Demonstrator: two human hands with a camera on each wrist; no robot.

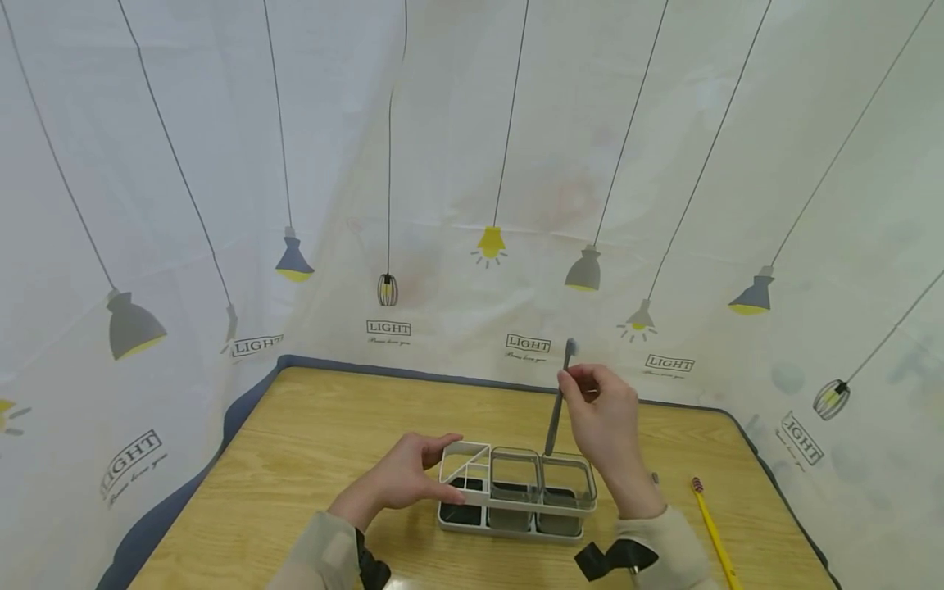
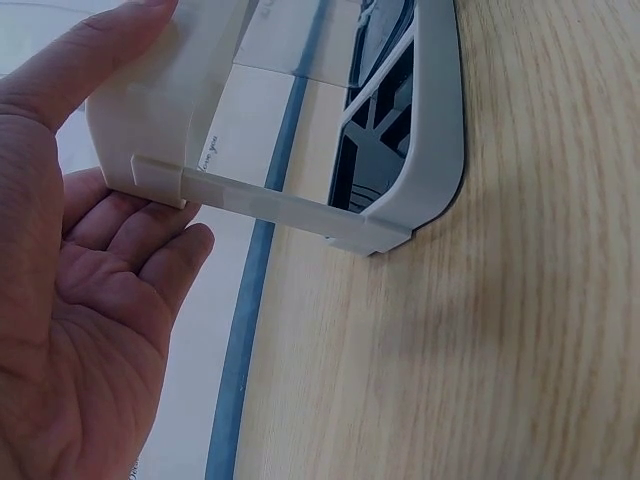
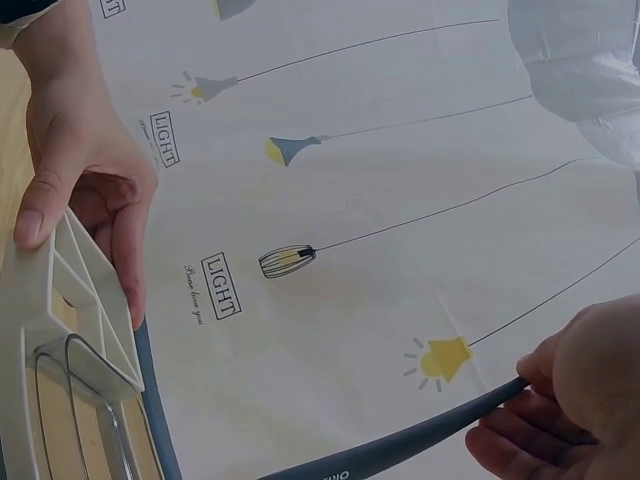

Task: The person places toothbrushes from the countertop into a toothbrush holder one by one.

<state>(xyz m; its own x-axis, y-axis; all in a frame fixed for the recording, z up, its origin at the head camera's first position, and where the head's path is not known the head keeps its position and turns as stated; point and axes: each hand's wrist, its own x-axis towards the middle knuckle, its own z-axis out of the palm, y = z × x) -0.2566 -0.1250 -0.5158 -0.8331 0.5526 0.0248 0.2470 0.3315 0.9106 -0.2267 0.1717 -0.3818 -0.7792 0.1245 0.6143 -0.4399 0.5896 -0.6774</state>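
Dark toothbrush (image 1: pixel 555 422) is pinched in right hand (image 1: pixel 606 419), near holder (image 1: pixel 542 506) gripped by left hand (image 1: pixel 407 477).

The wood-grain counter (image 1: pixel 332 426) supports a white rack (image 1: pixel 524 505), standing upright; a yellow toothbrush (image 1: pixel 713 533) lies flat, well apart, near the right edge.

matt plastic toothbrush (image 1: pixel 555 419), smooth plastic holder (image 2: pixel 437 130), glossy cups (image 1: pixel 515 475), wood-grain tabletop (image 1: pixel 295 459)

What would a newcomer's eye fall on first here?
Probably the white backdrop printed with hanging lamps, behind the wooden table. Next, perhaps, the right hand holding a dark toothbrush near the three-part holder, whose left end the left hand grips. A yellow toothbrush lies at the right.
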